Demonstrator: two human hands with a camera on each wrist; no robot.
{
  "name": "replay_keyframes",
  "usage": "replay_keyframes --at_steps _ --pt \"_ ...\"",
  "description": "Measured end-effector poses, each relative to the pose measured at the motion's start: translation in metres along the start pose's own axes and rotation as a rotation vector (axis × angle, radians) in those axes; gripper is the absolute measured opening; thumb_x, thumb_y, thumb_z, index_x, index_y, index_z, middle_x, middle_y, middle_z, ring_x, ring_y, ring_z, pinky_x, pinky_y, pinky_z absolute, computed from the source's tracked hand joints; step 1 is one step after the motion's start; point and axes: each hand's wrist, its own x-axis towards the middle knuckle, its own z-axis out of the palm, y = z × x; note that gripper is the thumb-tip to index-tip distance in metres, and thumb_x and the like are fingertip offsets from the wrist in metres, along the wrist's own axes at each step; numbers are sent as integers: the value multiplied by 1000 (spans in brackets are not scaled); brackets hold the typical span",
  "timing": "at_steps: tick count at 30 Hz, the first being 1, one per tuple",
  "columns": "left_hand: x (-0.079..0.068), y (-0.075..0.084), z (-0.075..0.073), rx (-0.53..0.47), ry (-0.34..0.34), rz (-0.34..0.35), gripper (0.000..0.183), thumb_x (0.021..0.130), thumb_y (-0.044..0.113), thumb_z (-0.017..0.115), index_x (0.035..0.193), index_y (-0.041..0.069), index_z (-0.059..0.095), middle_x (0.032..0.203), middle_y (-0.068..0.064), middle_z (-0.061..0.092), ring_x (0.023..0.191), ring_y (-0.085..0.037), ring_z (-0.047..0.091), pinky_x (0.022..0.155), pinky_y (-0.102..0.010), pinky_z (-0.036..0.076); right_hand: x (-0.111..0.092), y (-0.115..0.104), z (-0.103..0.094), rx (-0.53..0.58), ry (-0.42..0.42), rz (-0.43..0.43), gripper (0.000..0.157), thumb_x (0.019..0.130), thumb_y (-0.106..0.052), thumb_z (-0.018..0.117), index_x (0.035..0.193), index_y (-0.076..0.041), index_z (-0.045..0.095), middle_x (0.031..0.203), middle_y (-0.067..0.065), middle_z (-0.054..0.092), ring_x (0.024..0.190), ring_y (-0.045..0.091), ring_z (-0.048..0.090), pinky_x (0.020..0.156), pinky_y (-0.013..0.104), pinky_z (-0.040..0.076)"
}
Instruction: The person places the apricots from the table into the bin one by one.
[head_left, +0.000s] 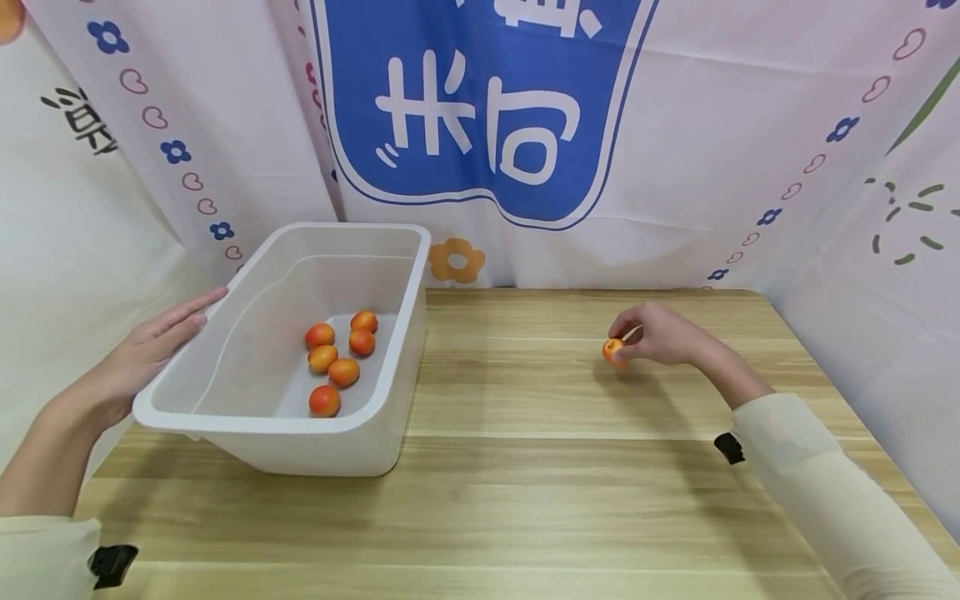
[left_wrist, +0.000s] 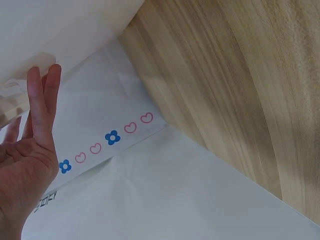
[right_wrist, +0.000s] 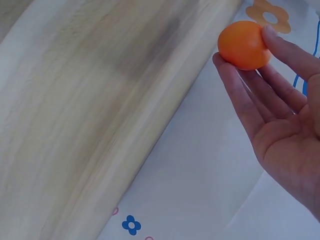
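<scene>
Between the thumb and fingertips of my right hand [head_left: 662,335] is a small, smooth, round orange fruit [right_wrist: 244,45], low over the right half of the table. In the head view a dark spot marks its skin. My left hand [head_left: 153,350] lies with straight fingers against the left side of a white plastic tub [head_left: 408,342]; the left wrist view shows its fingertips [left_wrist: 36,80] at the tub's outer wall. Several similar orange-red fruits [head_left: 344,372] sit together on the tub's floor, towards its right side.
The wooden table [head_left: 525,500] spreads in front and to the right of the tub. A printed white cloth [head_left: 675,167] with a large blue sign hangs along the back edge, with more cloth at both sides. Each sleeve carries a black wrist device [head_left: 729,447].
</scene>
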Motion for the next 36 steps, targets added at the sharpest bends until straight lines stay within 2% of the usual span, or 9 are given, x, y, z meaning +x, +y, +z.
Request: replay_keyframes --at_steps 9,17,22,27,32,36 --pt "1 1 1 8 -1 -2 50 115 16 35 155 43 46 125 35 60 98 0 69 68 -29 63 5 -11 -4 22 13 -28 17 87 -1 82 99 6 74 97 14 76 95 34 76 79 37 64" --pt "0 -1 -2 37 5 -10 49 115 19 36 160 39 40 126 35 60 99 0 69 69 -30 63 17 -18 -7 63 37 -77 22 89 -2 80 108 9 75 101 17 76 98 37 75 82 39 63" --pt "1 -3 -3 1 -10 9 49 115 17 36 160 36 40 128 33 61 100 -1 69 70 -30 63 24 -28 -8 90 61 -99 28 91 -6 79 115 7 75 104 16 77 98 32 75 83 38 62" --pt "0 -3 -3 3 -8 2 49 115 17 37 160 37 41 127 33 61 100 -1 70 69 -30 63 35 -45 -8 145 74 -102 28 92 -8 79 116 4 76 103 14 77 96 28 74 84 35 62" --pt "0 -2 -3 17 0 -12 49 115 19 37 160 39 40 126 33 61 98 -2 70 68 -32 63 45 -69 -8 159 104 -155 26 91 -9 80 114 2 78 102 13 78 94 26 74 81 29 60" --pt "0 -2 -3 7 -8 -11 49 115 18 36 160 38 40 127 34 61 99 -2 70 68 -32 64 52 -92 -7 203 106 -202 28 90 -7 81 116 2 77 105 14 78 97 27 74 84 31 61"
